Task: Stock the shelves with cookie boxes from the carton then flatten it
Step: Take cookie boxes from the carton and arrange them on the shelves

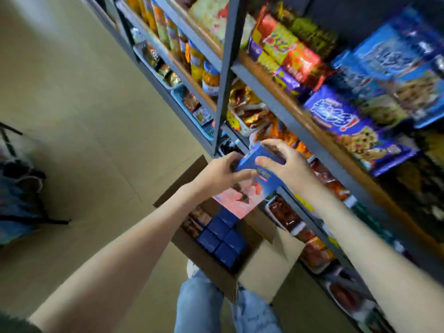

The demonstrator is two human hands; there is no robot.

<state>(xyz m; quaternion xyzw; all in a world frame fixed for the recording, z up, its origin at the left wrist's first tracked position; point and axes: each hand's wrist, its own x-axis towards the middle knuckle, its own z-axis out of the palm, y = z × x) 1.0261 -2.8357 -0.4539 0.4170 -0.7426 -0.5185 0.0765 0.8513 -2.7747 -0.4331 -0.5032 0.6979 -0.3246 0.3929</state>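
My left hand [216, 174] and right hand [288, 164] end bare arms, with a dark sleeve [14, 325] at lower left and faded light-blue jeans [204, 306] and a pale shoe tip [192, 269] at bottom centre.

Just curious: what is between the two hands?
A blue cookie box, gripped by the left hand and right hand above the open carton, in the head view.

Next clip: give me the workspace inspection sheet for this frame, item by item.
Surface: beige floor; the carton stands on it, flaps open.
Job's things: cookie box held above the carton; more blue boxes packed inside it.
Clutter: blurred dark-and-blue item at left on the floor.
Grippers: left hand and right hand both grip the cookie box.
Cables: nothing seen.
Surroundings: metal shelves at right, filled with snack packs and jars.
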